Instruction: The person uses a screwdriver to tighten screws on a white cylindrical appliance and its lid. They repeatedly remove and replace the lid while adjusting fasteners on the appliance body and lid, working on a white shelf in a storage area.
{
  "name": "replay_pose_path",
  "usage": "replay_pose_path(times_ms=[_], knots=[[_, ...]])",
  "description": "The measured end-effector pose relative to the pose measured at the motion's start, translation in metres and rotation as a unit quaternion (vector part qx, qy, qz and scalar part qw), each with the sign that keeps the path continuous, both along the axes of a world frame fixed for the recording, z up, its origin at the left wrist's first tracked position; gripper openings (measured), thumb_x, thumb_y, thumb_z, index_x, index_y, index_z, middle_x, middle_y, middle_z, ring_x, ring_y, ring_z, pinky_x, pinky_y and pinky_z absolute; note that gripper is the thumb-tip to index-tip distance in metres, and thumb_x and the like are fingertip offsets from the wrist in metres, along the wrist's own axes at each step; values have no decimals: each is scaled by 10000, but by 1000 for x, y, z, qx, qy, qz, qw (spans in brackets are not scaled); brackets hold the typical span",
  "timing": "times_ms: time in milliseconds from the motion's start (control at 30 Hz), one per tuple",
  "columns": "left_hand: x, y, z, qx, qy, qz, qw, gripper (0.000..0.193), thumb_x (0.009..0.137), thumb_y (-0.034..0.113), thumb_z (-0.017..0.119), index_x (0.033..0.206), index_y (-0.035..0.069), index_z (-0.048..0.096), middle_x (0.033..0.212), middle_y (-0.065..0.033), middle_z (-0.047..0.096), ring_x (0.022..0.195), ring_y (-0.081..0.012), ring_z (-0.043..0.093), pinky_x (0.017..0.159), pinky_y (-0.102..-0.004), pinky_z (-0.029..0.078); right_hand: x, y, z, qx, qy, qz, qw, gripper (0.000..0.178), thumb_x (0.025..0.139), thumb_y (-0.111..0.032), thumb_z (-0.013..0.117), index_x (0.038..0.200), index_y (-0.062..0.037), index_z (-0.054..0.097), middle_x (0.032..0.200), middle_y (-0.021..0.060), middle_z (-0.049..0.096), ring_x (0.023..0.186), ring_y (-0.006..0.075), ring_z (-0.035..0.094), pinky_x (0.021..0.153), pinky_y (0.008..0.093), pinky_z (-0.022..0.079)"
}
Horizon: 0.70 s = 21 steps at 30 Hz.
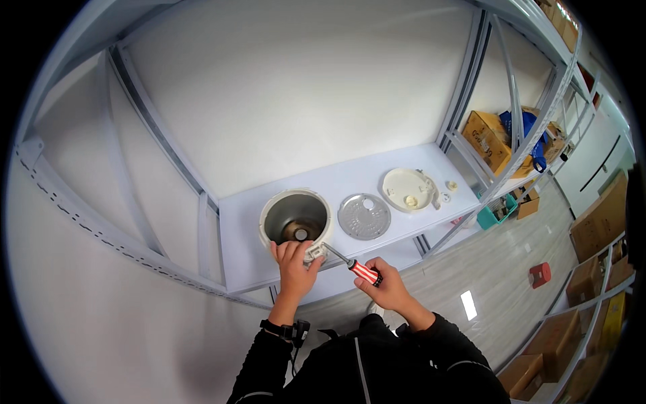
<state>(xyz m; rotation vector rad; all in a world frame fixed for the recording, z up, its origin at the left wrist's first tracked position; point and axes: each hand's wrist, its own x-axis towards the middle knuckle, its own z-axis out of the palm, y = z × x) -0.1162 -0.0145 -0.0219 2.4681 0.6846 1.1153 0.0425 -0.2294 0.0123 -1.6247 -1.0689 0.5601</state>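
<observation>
Currently the round pot (295,210) stands on a white shelf (237,246) before a pale wall (303,94). Its near rim is clasped by the left hand (296,269); the right hand (392,291), closer to the body, grips a screwdriver (367,272) pointed at the pot.

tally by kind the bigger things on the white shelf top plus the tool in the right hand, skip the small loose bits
rice cooker body: 1
perforated metal disc: 1
round white lid shell: 1
screwdriver with red-and-white striped handle: 1
total: 4
</observation>
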Motion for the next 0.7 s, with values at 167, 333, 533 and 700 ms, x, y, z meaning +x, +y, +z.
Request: replay_pose_path(times_ms=[167,333,533,700], knots=[[14,-8,3,2,10,-60,998,448,810,261,884,1201,111,726,1131,-62,639,1234,-317,524,1254,-634,190,5,8,6,45,33,-14,998,280,974,-212,808,1092,-30,630,844,-4,616,744,80,511,676,276,448],[28,-10,2,14,12,-29,999,474,827,280,874,1238,112,707,1154,-68,636,1248,-321,522,1253,-646,191,17,11,4,57,32,-30,997,280,988,-221,789,1100,-24,626,844,14,629,728,91,512,665,285,449],[48,1,-1,14,9,-4,1000,482,837,305,867,1245,106,706,1179,-81,648,1264,-329,522,1265,-650,181,46,12,9,56,18,-40,997,297,995,-226,776,1130,-18,613,842,34,639,727,112,538,674,297,465],[68,5,6,-7,18,35,999,472,842,302,860,1239,97,707,1186,-86,655,1278,-333,522,1275,-650,170,88,21,5,25,-62,-50,997,300,955,-226,794,1120,-31,636,816,112,674,731,242,653,692,360,519]])
